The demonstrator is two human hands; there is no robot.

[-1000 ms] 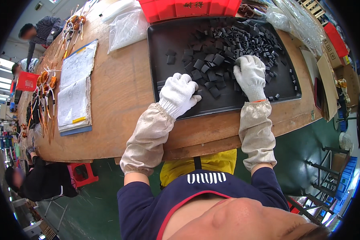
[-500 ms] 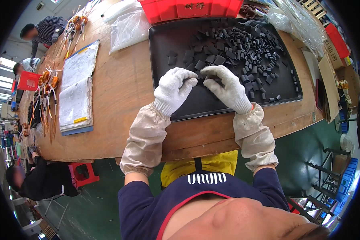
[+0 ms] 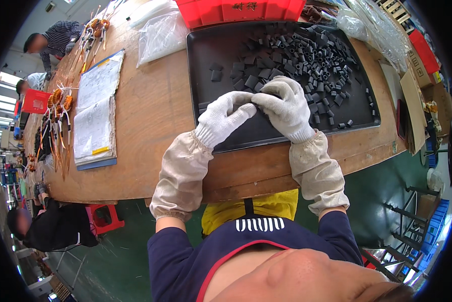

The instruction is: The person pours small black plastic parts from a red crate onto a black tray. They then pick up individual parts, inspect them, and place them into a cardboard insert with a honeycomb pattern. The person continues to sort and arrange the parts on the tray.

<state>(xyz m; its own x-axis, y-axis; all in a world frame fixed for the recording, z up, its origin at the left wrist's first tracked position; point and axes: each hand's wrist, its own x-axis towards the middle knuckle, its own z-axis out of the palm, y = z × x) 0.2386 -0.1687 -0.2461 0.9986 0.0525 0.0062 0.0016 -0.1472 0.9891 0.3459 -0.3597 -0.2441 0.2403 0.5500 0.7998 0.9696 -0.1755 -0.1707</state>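
White-gloved, my left hand (image 3: 223, 119) and my right hand (image 3: 286, 108) meet fingertip to fingertip over the near part of a black tray (image 3: 206, 55). Both are closed, thumbs pressed toward the fingers. Whatever is between them is hidden by the gloves. Beyond and to the right of my hands lies a heap of short black tube pieces (image 3: 331, 68), some round and open, others flattened. A flat black piece (image 3: 216, 76) rests apart, toward the tray's left side.
A red crate (image 3: 236, 15) stands behind the tray. On the left are clear plastic bags (image 3: 161, 38), an open paper folder (image 3: 96, 110) and copper-coloured coils with wires (image 3: 60, 103). Cardboard (image 3: 412, 110) leans at the right. Co-workers (image 3: 55, 229) are at the far left.
My hands have come together at the fingertips, closing the small gap between them. The left has shifted slightly down and right; the right's fingers are more curled.
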